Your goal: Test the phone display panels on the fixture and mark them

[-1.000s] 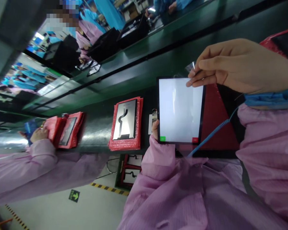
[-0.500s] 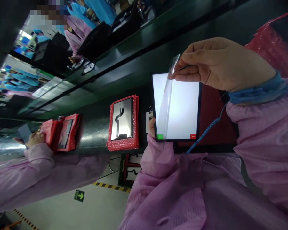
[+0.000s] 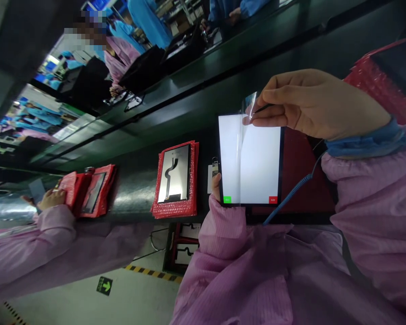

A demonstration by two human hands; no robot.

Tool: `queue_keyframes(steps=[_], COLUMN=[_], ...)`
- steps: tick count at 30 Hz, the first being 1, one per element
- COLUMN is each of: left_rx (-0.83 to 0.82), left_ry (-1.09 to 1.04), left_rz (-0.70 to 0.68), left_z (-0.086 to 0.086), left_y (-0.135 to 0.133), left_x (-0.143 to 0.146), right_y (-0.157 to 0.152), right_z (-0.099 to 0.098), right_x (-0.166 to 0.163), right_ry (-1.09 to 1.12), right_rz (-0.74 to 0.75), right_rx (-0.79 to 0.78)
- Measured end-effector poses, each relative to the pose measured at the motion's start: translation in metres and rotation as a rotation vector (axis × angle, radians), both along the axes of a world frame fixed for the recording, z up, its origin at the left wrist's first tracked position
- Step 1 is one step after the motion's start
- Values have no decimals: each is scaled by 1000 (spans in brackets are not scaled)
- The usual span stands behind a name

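Note:
A lit white display panel (image 3: 257, 176), with a green and a red square at its near edge, is held over a dark red mat (image 3: 301, 176). My left hand (image 3: 217, 186) grips the panel's near left corner; only a thumb shows past my pink sleeve. My right hand (image 3: 311, 106) pinches the far corner of a clear protective film (image 3: 243, 140), partly lifted off the screen, with a thin dark tool between the fingers. A blue coiled cord (image 3: 291, 194) runs from my right wrist.
On the dark green conveyor (image 3: 138, 180) lies a panel on red bubble wrap (image 3: 176, 180). A co-worker's hand (image 3: 52, 198) at the left holds another red-wrapped panel (image 3: 94, 189). More red wrap (image 3: 375, 81) sits far right. Trays (image 3: 186, 243) stand below.
The film rose off the screen half a second ago, then came back down; it now lies lower and flatter. My right hand has moved slightly down and right.

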State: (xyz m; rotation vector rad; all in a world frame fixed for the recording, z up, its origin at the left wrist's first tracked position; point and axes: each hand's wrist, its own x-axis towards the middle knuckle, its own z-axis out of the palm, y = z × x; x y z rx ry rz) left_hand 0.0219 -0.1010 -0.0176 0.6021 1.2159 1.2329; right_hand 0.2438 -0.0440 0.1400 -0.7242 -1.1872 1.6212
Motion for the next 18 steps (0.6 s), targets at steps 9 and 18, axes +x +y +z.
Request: queue_keyframes(steps=[9,18], left_rx=[38,13], left_ry=[-219,-287], left_rz=[69,37], left_z=[-2,1], left_y=[1,6], left_x=[2,-2], right_y=[-10,9], right_z=[16,-9], right_x=[1,1], right_ry=[-451,-997], right_rz=[-286,-546], right_rx=[72,335])
